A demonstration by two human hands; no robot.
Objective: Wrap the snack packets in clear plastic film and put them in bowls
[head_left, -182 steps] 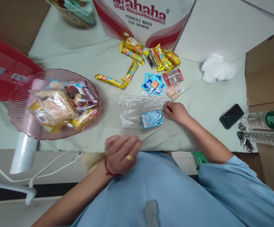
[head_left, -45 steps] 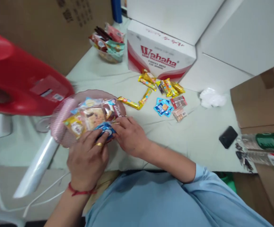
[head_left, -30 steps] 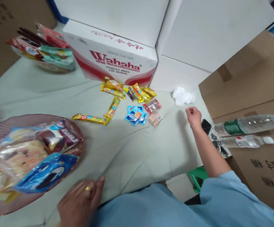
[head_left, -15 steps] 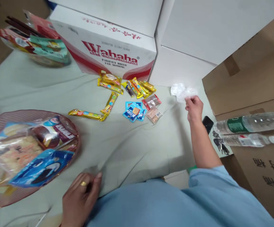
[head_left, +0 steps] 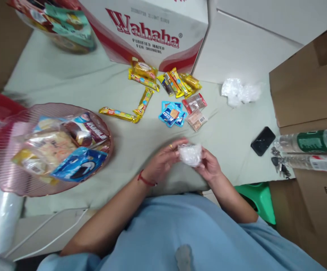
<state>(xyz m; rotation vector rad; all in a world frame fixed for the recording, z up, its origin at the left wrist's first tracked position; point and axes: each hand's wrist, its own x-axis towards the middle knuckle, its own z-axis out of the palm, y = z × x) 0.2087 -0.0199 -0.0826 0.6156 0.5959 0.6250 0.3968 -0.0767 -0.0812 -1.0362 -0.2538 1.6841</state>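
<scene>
A crumpled wad of clear plastic film (head_left: 190,154) is held between both hands, a little above the cloth-covered table. My right hand (head_left: 210,165) grips it from the right with thumb and fingers. From the left, my left hand (head_left: 165,160), slightly blurred and wearing a ring and a red bracelet, closes its fingers on the wad's edge. Beyond the hands lie blue snack packets (head_left: 172,113), a pale brown packet (head_left: 196,120) and a red-edged packet (head_left: 195,102). More crumpled clear plastic (head_left: 239,92) rests at the back right.
Yellow-wrapped snack bars (head_left: 118,114) lie before a Wahaha carton (head_left: 152,37). A pink ribbed bowl (head_left: 43,190) of snack bags stands at left. On the right are a black phone (head_left: 263,141), keys (head_left: 279,163) and plastic bottles (head_left: 310,143). A green stool (head_left: 260,201) is below.
My right hand has come back from the far right plastic with one wad, leaving the rest there. My left hand has moved from the table's front edge to meet it. The view has shifted.
</scene>
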